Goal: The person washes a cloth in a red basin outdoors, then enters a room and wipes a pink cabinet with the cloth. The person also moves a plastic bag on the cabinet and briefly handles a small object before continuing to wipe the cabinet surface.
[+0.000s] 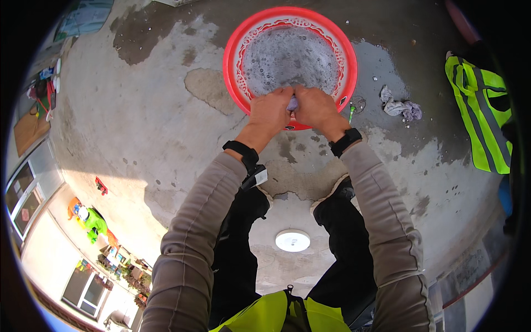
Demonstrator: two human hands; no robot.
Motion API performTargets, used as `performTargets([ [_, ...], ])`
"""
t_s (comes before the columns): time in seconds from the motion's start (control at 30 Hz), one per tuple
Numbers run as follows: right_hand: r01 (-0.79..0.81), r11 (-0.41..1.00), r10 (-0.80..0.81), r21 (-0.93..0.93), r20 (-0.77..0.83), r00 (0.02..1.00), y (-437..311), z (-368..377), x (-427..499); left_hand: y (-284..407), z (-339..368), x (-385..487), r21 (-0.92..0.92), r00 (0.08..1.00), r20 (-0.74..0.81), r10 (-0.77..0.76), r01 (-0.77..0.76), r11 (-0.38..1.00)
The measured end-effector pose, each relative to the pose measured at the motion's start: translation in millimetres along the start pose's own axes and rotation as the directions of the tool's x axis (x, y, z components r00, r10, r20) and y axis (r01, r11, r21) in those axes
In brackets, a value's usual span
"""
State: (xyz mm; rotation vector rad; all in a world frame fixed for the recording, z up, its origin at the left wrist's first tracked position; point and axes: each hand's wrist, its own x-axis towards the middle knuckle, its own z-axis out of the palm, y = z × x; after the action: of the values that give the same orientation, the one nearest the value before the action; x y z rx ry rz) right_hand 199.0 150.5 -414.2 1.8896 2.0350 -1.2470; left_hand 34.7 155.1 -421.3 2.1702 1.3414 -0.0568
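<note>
A red basin [352,70] with a white patterned inner wall stands on the concrete ground, holding sudsy water [286,58]. Over its near rim, my left hand [271,106] and my right hand [317,107] meet, both closed on a small wet purplish cloth [293,103]. Most of the cloth is hidden inside my fingers. Right of the basin, a crumpled white and purple cloth [396,106] lies on the wet ground. A green toothbrush-like item [351,114] lies by the basin's right rim.
At the right edge is a person in a yellow reflective vest [483,112]. A white round disc [293,240] is on the ground between my legs. Far left are a small red object [101,186], bright green and orange toys [95,222] and a brown board [30,130].
</note>
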Motion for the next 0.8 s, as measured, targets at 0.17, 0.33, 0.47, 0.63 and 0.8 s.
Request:
performTargets([
  [0.17,0.29,0.946,-0.323,-0.142,-0.415,0.851,-25,-25,-57,20,-42,-15,-0.399,0.967,0.137,-0.214,0.252,0.882],
  [0.33,0.308,0.933,-0.352,-0.188,-0.285,0.891,-51,-71,-110,53,-104,-34,-0.441,0.852,0.443,-0.277,0.477,0.76],
  [0.47,0.251,0.92,-0.323,-0.302,-0.22,0.92,-78,-115,-145,91,-170,-52,-0.359,0.848,0.513,-0.137,0.357,0.863],
  [0.63,0.234,0.895,-0.361,-0.38,-0.305,0.881,-110,-168,-185,157,-251,-69,0.107,0.859,0.458,-0.231,0.205,0.973],
  [0.8,0.239,0.925,-0.324,-0.294,-0.287,0.901,-142,-227,-223,207,-317,-92,0.253,0.936,0.29,-0.202,0.129,0.959],
])
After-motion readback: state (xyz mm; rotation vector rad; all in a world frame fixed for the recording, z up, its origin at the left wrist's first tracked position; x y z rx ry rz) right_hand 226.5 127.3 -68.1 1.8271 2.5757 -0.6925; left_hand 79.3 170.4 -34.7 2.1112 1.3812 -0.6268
